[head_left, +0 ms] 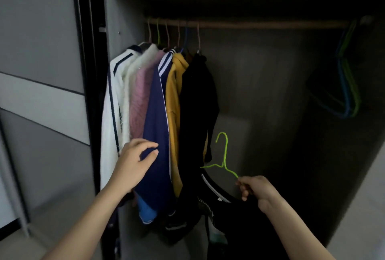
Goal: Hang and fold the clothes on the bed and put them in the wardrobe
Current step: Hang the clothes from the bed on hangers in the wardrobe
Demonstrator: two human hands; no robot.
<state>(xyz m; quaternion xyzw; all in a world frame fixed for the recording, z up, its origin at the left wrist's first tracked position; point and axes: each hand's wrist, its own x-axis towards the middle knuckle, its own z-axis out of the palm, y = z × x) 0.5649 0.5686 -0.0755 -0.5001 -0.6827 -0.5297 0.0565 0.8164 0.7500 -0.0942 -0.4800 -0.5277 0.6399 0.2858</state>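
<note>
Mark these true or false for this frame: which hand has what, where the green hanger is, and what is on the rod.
1. The right hand grips a green hanger. True.
2. The green hanger is already hooked on the rod. False: its hook is free, well below the rod.
3. The left hand is on the yellow garment. False: it pinches the navy garment.
4. Empty hangers hang at the rod's right end. True.
5. A black garment hangs from the green hanger. True.
</note>
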